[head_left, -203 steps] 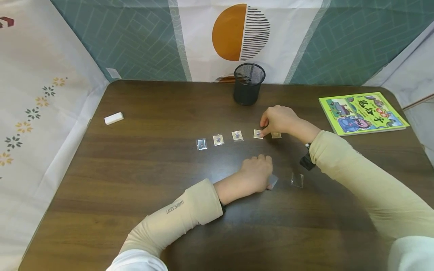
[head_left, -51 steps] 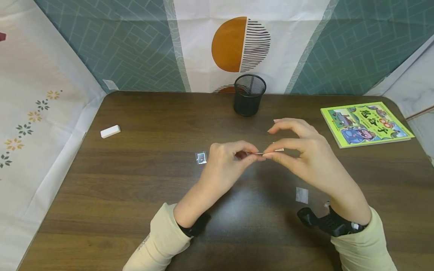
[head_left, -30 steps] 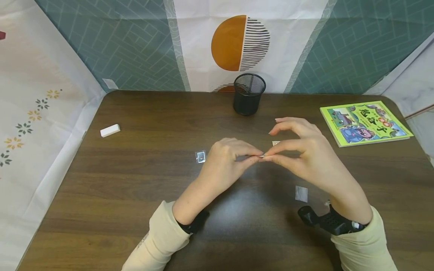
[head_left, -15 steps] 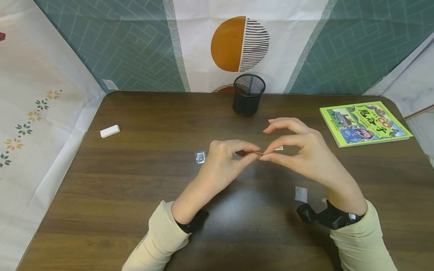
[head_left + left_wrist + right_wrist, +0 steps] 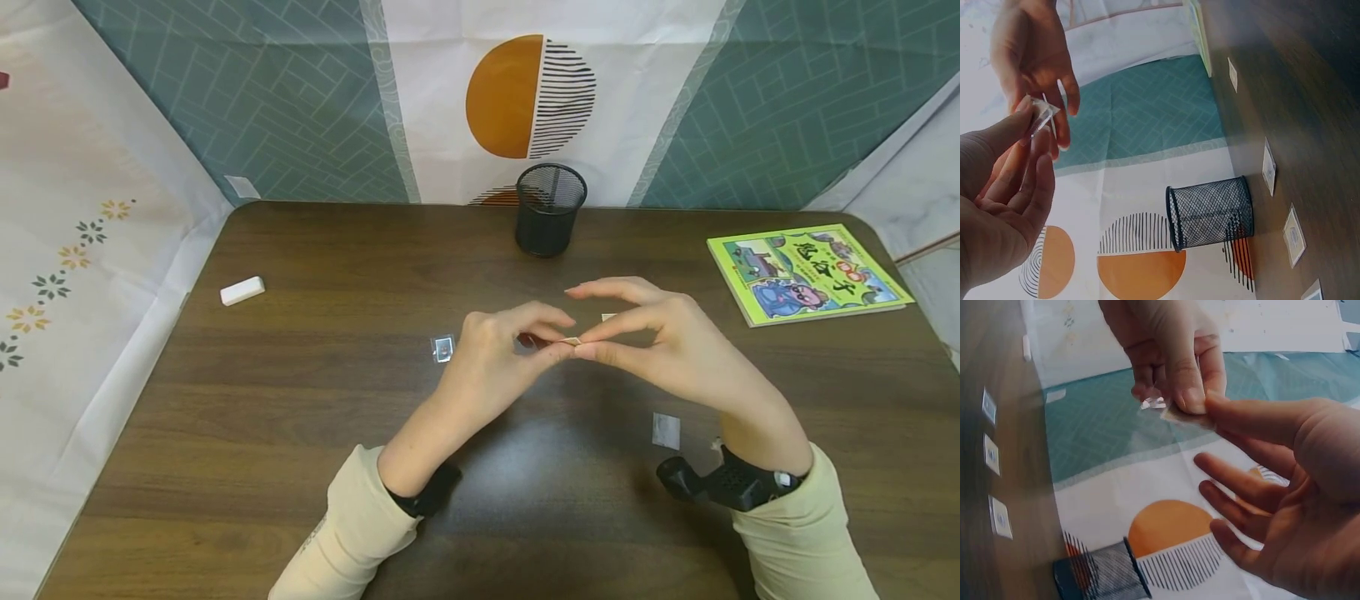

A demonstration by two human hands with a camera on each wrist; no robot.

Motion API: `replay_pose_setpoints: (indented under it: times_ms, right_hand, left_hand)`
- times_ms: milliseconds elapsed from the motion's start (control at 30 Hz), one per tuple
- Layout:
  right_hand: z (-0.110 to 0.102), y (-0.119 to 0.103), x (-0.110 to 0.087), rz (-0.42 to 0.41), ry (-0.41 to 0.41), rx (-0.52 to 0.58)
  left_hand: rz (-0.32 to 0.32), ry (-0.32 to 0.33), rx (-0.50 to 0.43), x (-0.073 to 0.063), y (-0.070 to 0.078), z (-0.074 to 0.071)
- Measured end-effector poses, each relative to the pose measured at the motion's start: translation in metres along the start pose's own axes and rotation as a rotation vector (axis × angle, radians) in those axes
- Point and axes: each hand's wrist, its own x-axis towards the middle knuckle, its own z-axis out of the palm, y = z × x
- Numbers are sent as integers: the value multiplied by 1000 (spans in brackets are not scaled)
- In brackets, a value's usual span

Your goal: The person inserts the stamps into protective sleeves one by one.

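My left hand [image 5: 487,358] and right hand [image 5: 667,342] meet fingertip to fingertip above the table. Between thumb and index finger, each pinches a small square stamp-like card [image 5: 572,341] and the clear plastic sleeve around it. In the left wrist view the card [image 5: 1044,114] is tilted. Glossy clear plastic [image 5: 1154,403] sticks out past the left thumb in the right wrist view. The right hand's other fingers are spread. Similar cards lie in a row: a dark one in a sleeve [image 5: 443,348], two pale ones [image 5: 1269,165] [image 5: 1294,234], and one partly behind the right fingers [image 5: 607,317].
A flat clear sleeve [image 5: 666,431] lies near the right wrist. A black mesh pen cup [image 5: 551,212] stands at the table's back edge. A white eraser-like block [image 5: 242,291] is at the left, and a green picture book [image 5: 810,273] at the back right.
Earlier, my right hand touched a card in the row and my left rested by a sleeve on the table. Both then came together, raised, on one card; lately only the fingers shift slightly.
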Motion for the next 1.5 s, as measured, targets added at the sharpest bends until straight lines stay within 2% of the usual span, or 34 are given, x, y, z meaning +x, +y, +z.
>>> replay_pose_setpoints:
  times_ms: [167,233,400,500,667,800,967,1167,1367,1500]
  right_hand:
    - [-4,-3,-1,194,-48,137]
    - [-5,-6,-1,256,-51,178]
    - [-5,-8,1,345,-19,220]
    - [-6,-7,0,356,-16,239]
    - [-4,-7,0,316,0,197]
    - [-1,-6,1,282,57,113]
    - [-1,-5,1,253,50,10]
    - [0,-3,1,186,14,-42]
    - [2,1,1,120,-9,-77]
    - [4,3,2,88,3,-108]
  left_hand:
    - [-13,31,-61,1,-2,0]
    - [-38,18,-113,1,-1,0]
    - [-153,-65,-294,2,0,-1]
    - [-220,-66,-355,3,1,-1]
    - [-305,-24,-427,3,2,-2]
    - [-338,-41,-463,3,3,-2]
    - [-305,-70,-440,3,3,1]
    - [-253,-52,-362,4,1,4]
    - [-262,-65,-335,4,-1,6]
    - [-300,-92,-292,4,-3,7]
